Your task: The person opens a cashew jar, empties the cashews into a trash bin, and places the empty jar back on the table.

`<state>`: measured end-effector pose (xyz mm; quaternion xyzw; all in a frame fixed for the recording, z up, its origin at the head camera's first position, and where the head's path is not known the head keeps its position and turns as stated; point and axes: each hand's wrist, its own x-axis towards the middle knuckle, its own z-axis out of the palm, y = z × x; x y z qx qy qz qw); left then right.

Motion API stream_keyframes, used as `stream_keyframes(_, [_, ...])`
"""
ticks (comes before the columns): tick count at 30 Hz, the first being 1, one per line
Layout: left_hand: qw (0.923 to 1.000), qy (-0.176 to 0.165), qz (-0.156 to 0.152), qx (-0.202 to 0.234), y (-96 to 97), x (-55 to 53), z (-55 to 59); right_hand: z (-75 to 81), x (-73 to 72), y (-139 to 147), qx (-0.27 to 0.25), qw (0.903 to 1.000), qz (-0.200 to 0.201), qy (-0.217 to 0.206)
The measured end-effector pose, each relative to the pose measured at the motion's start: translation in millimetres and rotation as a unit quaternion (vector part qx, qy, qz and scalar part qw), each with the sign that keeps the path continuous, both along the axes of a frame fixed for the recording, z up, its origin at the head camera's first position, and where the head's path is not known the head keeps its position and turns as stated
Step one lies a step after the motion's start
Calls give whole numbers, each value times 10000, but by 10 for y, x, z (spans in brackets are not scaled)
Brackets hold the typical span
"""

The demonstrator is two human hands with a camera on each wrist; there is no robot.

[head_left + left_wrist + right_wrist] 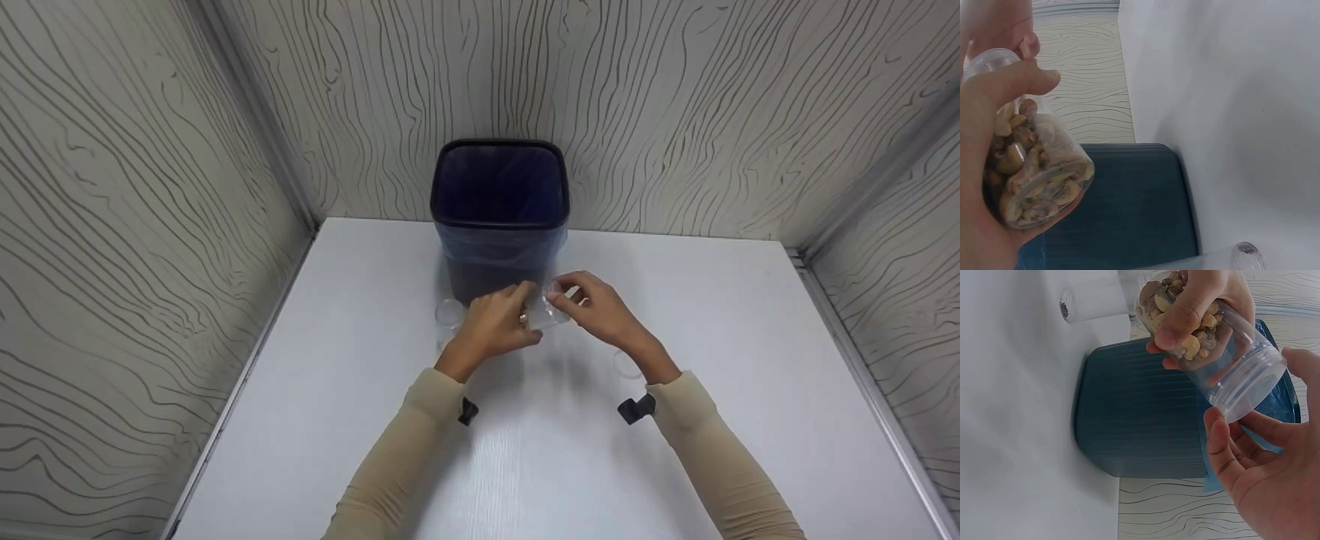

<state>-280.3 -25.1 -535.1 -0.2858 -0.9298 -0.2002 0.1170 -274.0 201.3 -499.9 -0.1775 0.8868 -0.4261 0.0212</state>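
My left hand (495, 322) grips a clear plastic jar (1044, 169), fingers and thumb wrapped round its body. Inside the jar lie many brown and yellowish pieces (1190, 346) that look like nuts or shells, gathered at the bottom end. The jar is tilted, its capped end toward my right hand (596, 311). A translucent lid (1255, 385) sits on that end, and my right thumb and fingertips hold its rim. Both hands are just in front of a dark bin (491, 277).
The bin, lined with a blue bag (499, 238), stands against the patterned back wall (375, 90). Another clear jar (449, 313) with a little dark stuff at its bottom stands left of my left hand. A clear ring-shaped lid (616, 365) lies by my right wrist on the white table (337, 420).
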Motion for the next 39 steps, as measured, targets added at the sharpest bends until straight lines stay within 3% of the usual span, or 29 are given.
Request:
stream_keyframes(8, [10000,-30,12,3,-5,-3,2,10,7,4,-39,9997,91,211])
stream_keyframes(24, [10000,-17,-27,-13,-21,-7,14,9,25,21,-464,9952,653,566])
stream_keyframes(39, [9999,-154,13,-1,-22,-9,45,32,26,34,-613,9933,727,662])
